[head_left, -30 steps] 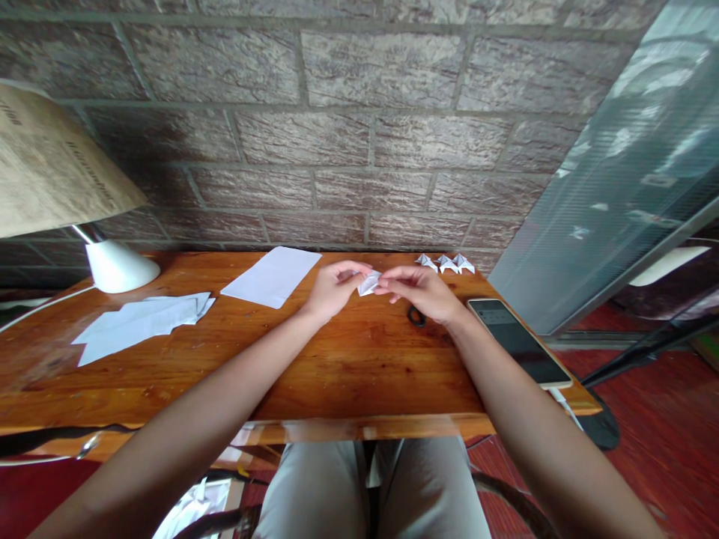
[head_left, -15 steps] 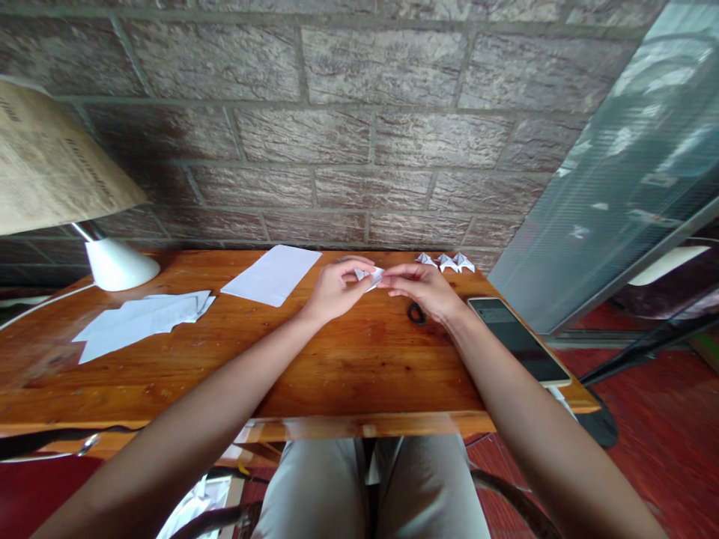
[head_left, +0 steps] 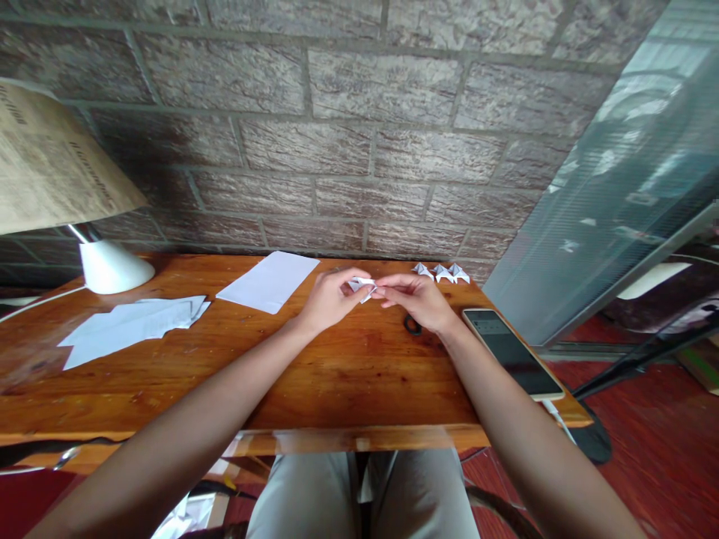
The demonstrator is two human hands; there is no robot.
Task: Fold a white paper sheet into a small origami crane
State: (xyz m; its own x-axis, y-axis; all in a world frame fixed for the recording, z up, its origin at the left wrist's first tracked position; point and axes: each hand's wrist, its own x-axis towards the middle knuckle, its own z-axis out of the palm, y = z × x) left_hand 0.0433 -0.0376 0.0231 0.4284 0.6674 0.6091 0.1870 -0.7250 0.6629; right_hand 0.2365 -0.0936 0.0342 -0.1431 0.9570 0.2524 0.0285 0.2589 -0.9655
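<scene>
Both hands meet over the far middle of the wooden table [head_left: 337,374]; between them sits a small folded piece of white paper [head_left: 361,285], held up just above the wood. The left hand [head_left: 329,299] pinches the paper from the left side, with its fingers curled in close and its thumb on top; the right hand [head_left: 419,299] pinches it from the right side, with its fingertips pressed together on the paper's edge. The paper is so small that most of it is hidden by the fingers; its exact shape is hard to tell.

Just under the right hand, a small black ring [head_left: 412,324] lies on the table; it is partly covered by the hand. To the right of that, a phone [head_left: 511,352] lies flat with its dark screen up, near the table's right edge. Behind the right hand, by the brick wall [head_left: 359,150], three little folded paper shapes [head_left: 441,272] sit in a row, close to each other.

To the left of the hands, a flat white sheet [head_left: 269,281] lies on the wood; further left, a pile of white sheets [head_left: 132,326] lies spread out. A lamp [head_left: 109,266] with a white base stands at the far left corner; its big shade fills the left edge of the view. The person's knees [head_left: 359,494] show below the table edge.
</scene>
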